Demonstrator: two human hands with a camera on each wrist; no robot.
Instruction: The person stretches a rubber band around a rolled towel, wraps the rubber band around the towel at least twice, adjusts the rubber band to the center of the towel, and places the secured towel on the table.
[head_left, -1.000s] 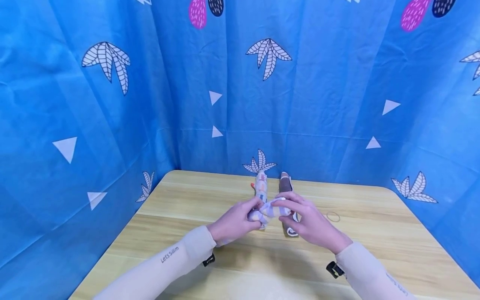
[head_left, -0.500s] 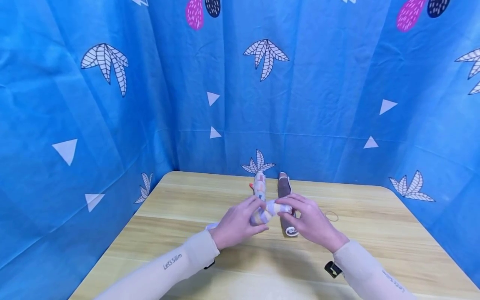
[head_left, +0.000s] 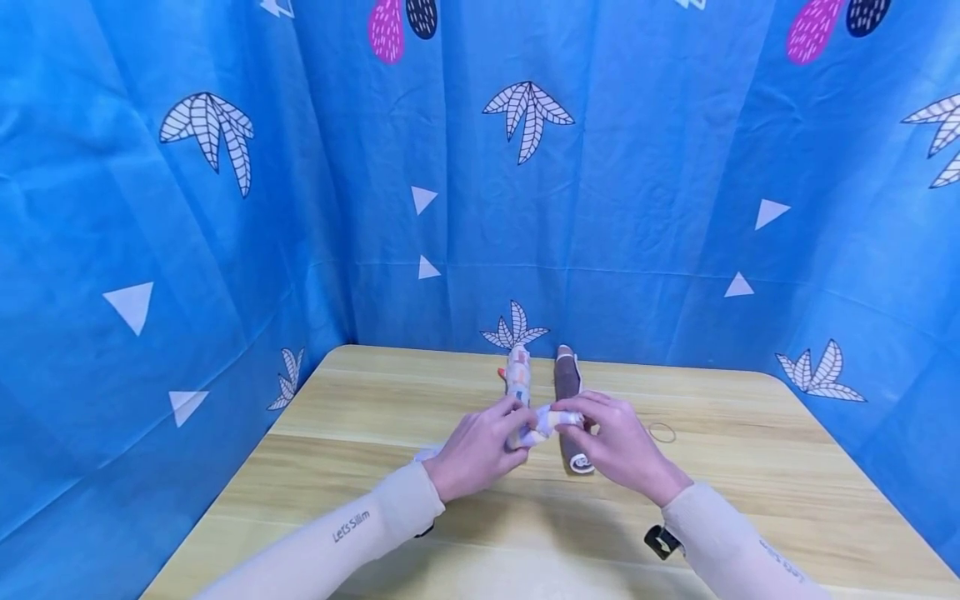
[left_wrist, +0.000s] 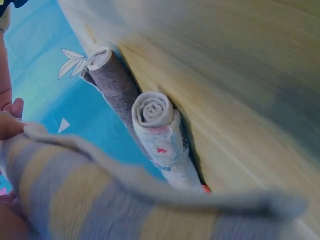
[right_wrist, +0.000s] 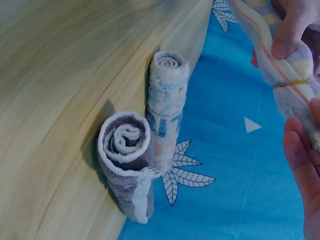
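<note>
A striped lavender and yellow towel (head_left: 551, 419), bunched into a narrow roll, is held between both hands above the table. My left hand (head_left: 480, 446) grips its left part, fingers over the top and thumb below. At the other end my right hand (head_left: 618, 437) pinches the towel with thumb and fingertips. A thin tan rubber band (right_wrist: 292, 83) circles the roll between the hands in the right wrist view. The left wrist view shows a wide striped stretch of towel (left_wrist: 100, 195) across its bottom.
Behind the hands, a pale patterned rolled towel (head_left: 517, 375) and a dark grey-brown rolled towel (head_left: 567, 379) lie side by side on the wooden table (head_left: 360, 417). A loose rubber band (head_left: 662, 432) lies to the right. A blue printed curtain (head_left: 637, 208) hangs around the table.
My left hand has turned over the towel and shifted slightly right, closer to the right hand. The towel's part between the hands looks straighter and narrower. My right hand keeps its pinch.
</note>
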